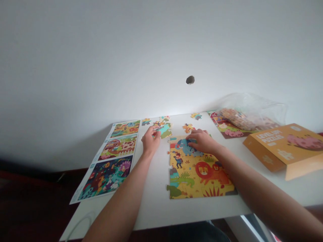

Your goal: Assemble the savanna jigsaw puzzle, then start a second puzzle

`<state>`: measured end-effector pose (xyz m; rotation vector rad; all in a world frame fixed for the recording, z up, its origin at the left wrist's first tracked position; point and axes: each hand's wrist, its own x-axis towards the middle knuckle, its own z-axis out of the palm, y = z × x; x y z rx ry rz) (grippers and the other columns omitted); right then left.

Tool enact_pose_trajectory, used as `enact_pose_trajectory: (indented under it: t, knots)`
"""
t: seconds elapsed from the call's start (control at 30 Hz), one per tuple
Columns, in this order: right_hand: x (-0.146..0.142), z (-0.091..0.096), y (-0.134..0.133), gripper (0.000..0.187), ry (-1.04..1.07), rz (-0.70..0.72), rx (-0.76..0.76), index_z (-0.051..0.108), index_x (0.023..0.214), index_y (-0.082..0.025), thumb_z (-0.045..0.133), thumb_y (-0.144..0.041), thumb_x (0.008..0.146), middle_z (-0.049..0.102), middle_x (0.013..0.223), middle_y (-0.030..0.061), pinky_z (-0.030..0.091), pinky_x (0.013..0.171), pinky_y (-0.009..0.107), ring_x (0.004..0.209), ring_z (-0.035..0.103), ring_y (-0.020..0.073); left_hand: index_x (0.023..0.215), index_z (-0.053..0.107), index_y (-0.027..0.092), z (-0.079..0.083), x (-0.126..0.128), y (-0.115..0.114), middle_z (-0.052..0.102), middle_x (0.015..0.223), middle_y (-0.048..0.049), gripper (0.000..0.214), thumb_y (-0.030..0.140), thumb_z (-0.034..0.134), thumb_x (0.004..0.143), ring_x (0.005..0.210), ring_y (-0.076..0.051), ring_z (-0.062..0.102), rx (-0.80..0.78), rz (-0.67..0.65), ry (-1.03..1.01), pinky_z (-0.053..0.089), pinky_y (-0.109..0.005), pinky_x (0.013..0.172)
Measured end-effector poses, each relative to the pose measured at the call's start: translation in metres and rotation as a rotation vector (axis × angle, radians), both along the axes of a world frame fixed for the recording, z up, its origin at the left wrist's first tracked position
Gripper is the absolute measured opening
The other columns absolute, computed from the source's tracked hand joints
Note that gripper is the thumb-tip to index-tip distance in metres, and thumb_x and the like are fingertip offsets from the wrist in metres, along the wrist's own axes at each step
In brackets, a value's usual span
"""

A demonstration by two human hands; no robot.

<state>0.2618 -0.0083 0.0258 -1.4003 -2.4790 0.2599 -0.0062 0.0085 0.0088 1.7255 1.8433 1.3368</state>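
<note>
My left hand [150, 140] is at the loose jigsaw pieces behind the puzzle's left side. Its thumb and fingers are curled together around a small puzzle piece [154, 133] with red on it, mostly hidden by the fingers. A larger teal and green piece [166, 130] lies just beyond them. My right hand [202, 141] rests on the upper edge of the partly joined animal puzzle [194, 171], over the blue elephants, thumb and fingers apart. An orange puzzle piece [188, 128] lies right behind these fingers. The puzzle shows lions, a crocodile and a small figure.
A picture sheet [135, 159] with three printed scenes lies on the left of the white table [156, 205]. More loose pieces [196, 116] are near the wall. At right are a farm picture card [227, 131], a clear bag of pieces [239, 119] and an orange puzzle box [272, 148].
</note>
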Motion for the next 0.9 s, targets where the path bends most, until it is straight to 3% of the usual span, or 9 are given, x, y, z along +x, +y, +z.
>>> enact_pose_trajectory:
  t: [0.17,0.33,0.43,0.6,0.77,0.9]
  knots:
    - [0.0,0.0,0.0,0.025,0.002,0.004,0.005,0.073,0.11,-0.028,0.064,-0.035,0.088,0.067,0.109,0.0069,0.041,0.09,0.038,0.105,0.059,0.0264,0.091,0.067,0.019,0.001,0.004,-0.006,0.073,0.078,-0.0016,0.019,0.03,0.054,0.082,0.07,-0.018,0.068,0.005,-0.21,-0.03,0.049,-0.026,0.067]
    - [-0.001,0.001,-0.001,0.026,-0.002,0.001,0.005,0.073,0.112,-0.028,0.062,-0.035,0.089,0.067,0.11,0.0073,0.041,0.09,0.041,0.106,0.059,0.0279,0.088,0.066,0.018,0.002,0.01,-0.012,0.073,0.073,-0.0022,0.016,0.029,0.056,0.083,0.069,-0.018,0.068,-0.043,-0.459,0.096,0.05,-0.028,0.071]
    - [-0.002,0.002,-0.006,0.033,0.003,0.002,-0.007,0.071,0.115,-0.028,0.065,-0.044,0.086,0.065,0.113,0.0085,0.043,0.091,0.041,0.108,0.057,0.0286,0.085,0.064,0.019,0.004,0.011,-0.014,0.074,0.074,-0.0026,0.012,0.028,0.056,0.083,0.07,-0.018,0.069,-0.071,-0.469,0.139,0.051,-0.029,0.074]
    - [-0.004,-0.002,-0.016,0.066,-0.016,0.025,-0.008,0.061,0.131,-0.032,0.074,-0.059,0.073,0.054,0.135,0.0104,0.04,0.099,0.052,0.12,0.048,0.0352,0.084,0.063,0.019,0.003,0.012,-0.013,0.074,0.076,-0.0032,0.011,0.027,0.056,0.084,0.073,-0.019,0.07,-0.072,-0.468,0.126,0.051,-0.03,0.076]
    - [-0.003,-0.004,-0.015,0.07,-0.031,0.026,-0.064,0.056,0.136,-0.034,0.074,-0.059,0.073,0.047,0.147,0.0096,0.035,0.103,0.06,0.129,0.04,0.039,0.081,0.061,0.018,-0.002,0.008,-0.008,0.071,0.076,-0.0041,0.015,0.032,0.058,0.084,0.076,-0.02,0.07,-0.051,-0.43,-0.029,0.051,-0.029,0.071]
    - [0.0,-0.002,-0.01,0.067,-0.013,0.015,-0.089,0.058,0.135,-0.035,0.076,-0.052,0.072,0.047,0.148,0.0074,0.033,0.104,0.06,0.131,0.04,0.0392,0.079,0.06,0.017,-0.001,0.008,-0.009,0.07,0.074,-0.0034,0.016,0.033,0.059,0.083,0.073,-0.019,0.069,-0.067,-0.499,-0.081,0.05,-0.028,0.068]
